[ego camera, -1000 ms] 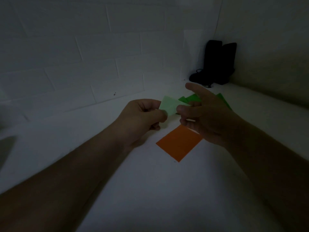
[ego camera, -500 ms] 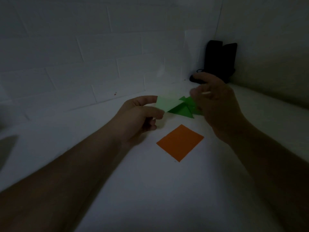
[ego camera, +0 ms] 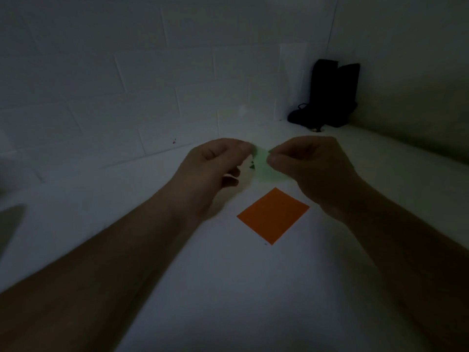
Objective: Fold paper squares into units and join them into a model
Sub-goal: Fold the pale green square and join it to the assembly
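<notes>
Green paper (ego camera: pixel 264 168), pale and blurred, hangs above the white counter (ego camera: pixel 228 288), pinched by the left hand (ego camera: pixel 215 168) and right hand (ego camera: pixel 309 166), fingers curled on its edges. Just beneath, an orange paper square (ego camera: pixel 273 215) lies flat. Black objects (ego camera: pixel 330 95) stand in the far corner.

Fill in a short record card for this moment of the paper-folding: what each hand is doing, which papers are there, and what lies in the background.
left hand: pinches the green paper
right hand: pinches the same paper from the other side
green paper: pale, blurred, held above the table
orange square: flat on the table, unfolded, untouched
background: dark object in the corner, too dim to identify
</notes>
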A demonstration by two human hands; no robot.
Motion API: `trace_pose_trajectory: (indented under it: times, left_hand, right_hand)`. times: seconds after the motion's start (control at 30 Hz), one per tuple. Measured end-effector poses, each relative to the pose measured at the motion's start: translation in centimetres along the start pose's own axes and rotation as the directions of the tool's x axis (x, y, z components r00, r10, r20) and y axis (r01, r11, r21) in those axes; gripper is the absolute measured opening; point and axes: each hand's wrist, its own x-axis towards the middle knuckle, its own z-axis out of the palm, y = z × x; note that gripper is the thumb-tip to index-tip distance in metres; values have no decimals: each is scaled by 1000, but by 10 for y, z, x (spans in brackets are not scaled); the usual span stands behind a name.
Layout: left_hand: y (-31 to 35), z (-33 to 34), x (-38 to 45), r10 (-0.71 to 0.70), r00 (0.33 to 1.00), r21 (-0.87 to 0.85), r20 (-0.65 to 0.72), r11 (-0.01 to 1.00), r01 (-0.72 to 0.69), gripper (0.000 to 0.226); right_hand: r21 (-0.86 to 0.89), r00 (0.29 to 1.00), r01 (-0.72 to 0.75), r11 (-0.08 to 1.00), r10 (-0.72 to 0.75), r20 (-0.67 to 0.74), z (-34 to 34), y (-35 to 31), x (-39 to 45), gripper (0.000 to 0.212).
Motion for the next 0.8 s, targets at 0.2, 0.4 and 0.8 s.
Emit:
trace_pose_trajectory:
  times: [0.2, 0.4, 0.8]
  left_hand:
    - [-6, 1, 2, 174, 983, 161, -62, 974, -162, 10]
    - [-10, 4, 1, 144, 989, 130, -11, 981, -141, 15]
    - [-12, 8, 0, 111, 992, 30, 64, 993, -113, 11]
  right_hand:
    - [39, 995, -62, 997, 58, 75, 2, -3, -1, 22]
    - [-22, 995, -43, 999, 45, 93, 5, -2, -2, 14]
    - [-51, 988, -70, 996, 76, 133, 7, -2, -2, 14]
